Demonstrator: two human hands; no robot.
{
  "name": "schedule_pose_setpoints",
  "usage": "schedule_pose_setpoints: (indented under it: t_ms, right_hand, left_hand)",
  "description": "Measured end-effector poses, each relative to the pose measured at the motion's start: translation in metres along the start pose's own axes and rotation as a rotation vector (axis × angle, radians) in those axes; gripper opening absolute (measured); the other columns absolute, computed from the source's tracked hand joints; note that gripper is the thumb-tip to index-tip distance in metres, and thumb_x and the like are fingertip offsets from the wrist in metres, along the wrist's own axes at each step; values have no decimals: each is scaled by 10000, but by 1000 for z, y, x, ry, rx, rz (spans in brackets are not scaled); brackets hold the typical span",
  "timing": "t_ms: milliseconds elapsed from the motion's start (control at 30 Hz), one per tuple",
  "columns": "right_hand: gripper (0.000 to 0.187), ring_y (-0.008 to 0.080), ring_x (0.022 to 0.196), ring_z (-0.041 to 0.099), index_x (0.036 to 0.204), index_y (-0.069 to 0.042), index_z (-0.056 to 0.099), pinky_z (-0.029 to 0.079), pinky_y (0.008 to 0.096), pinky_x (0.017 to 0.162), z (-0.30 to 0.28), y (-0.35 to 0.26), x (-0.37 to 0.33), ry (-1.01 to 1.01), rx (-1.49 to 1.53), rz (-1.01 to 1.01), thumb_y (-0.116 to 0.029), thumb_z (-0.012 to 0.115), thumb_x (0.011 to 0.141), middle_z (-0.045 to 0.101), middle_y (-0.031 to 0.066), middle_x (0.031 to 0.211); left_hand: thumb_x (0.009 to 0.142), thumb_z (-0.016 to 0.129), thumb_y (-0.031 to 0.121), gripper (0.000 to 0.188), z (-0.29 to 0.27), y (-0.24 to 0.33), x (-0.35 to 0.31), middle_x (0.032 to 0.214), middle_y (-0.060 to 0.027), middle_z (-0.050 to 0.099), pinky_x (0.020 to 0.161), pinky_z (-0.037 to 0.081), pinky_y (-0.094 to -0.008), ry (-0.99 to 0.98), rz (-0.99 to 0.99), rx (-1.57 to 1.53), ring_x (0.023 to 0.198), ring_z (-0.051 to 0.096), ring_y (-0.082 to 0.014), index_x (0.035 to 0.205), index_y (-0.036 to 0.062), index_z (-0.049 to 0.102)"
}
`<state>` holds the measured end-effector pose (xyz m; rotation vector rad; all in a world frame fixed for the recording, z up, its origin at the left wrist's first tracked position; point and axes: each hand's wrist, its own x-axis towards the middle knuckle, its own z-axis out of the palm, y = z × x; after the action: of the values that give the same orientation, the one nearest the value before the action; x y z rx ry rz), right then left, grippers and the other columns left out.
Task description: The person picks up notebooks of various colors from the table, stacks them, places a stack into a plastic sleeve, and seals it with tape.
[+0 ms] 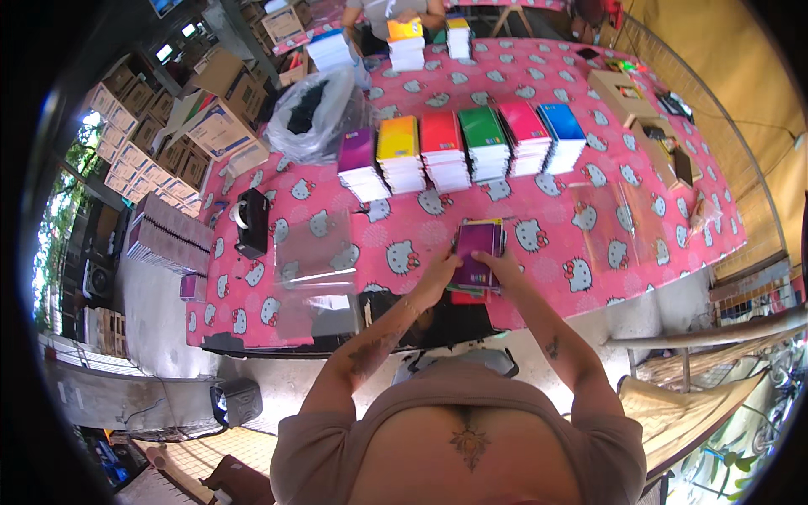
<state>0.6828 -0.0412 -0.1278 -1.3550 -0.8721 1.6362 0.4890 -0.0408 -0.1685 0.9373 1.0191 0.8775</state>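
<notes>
Between my two hands, over the near edge of the table, is a small stack of notebooks (476, 245) with a purple cover on top. Other colours peek out along its edges. My left hand (439, 274) grips the stack's left side; my right hand (502, 268) holds the right side, thumb on the purple cover. Farther back stands a row of notebook piles: purple (358, 151), yellow (398, 139), red (440, 133), green (481, 129), pink (523, 124) and blue (562, 123).
A black tape dispenser (252, 222) and clear plastic sheets (313, 248) lie to the left. A clear plastic bag (311, 118) sits behind them. Cardboard boxes (220, 114) are stacked far left. Open cardboard trays (661, 151) lie right. Across the table, a person (391, 13) handles yellow-topped notebooks.
</notes>
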Motion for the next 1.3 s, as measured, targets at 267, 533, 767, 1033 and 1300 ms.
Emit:
schedule_pose_setpoints:
  t_ms: [267, 533, 767, 1033, 1300]
  right_hand:
    - [340, 202, 825, 717, 1137, -53, 599, 612, 362, 741, 65, -12, -75, -257, 402, 350, -218, 719, 866, 698, 91, 999]
    - [1078, 265, 1461, 254, 1594, -65, 92, 215, 415, 1182, 117, 29, -114, -376, 54, -669, -639, 646, 868, 245, 139, 1588]
    - [1135, 235, 1288, 474, 1522, -81, 276, 384, 382, 1090, 131, 73, -103, -34, -60, -660, -153, 954, 615, 454, 101, 1383]
    - [925, 228, 1153, 576, 1363, -62, 374, 456, 390, 1004, 128, 72, -95, -6, -275, -681, -166, 940, 638, 583, 112, 1209]
    - [797, 216, 1066, 618, 1306, -55, 420, 498, 368, 934, 116, 85, -88, -41, -280, -702, -113, 904, 676, 619, 116, 1147]
  left_hand:
    - [715, 776, 131, 844, -51, 56, -149, 1463, -221, 409, 1140, 260, -625, -87, 1027, 1221, 1389, 381, -414, 1442, 66, 353]
    - [775, 794, 82, 794, -78, 52, -157, 1316, -136, 509, 1032, 450, -375, -150, 354, 138, 1225, 542, -256, 1394, 55, 298]
    - [749, 877, 219, 986, -82, 9, -120, 1317, -169, 500, 1017, 466, -388, -230, 534, 230, 1227, 543, -253, 1446, 40, 203]
    - [698, 898, 294, 1001, -100, 19, -118, 1323, -179, 501, 1013, 465, -425, -265, 391, 549, 1259, 536, -291, 1439, 18, 284]
    - [749, 785, 515, 1149, -27, 110, -172, 1520, -338, 297, 1168, 241, -544, -74, 883, 1379, 1421, 307, -476, 1528, -76, 179]
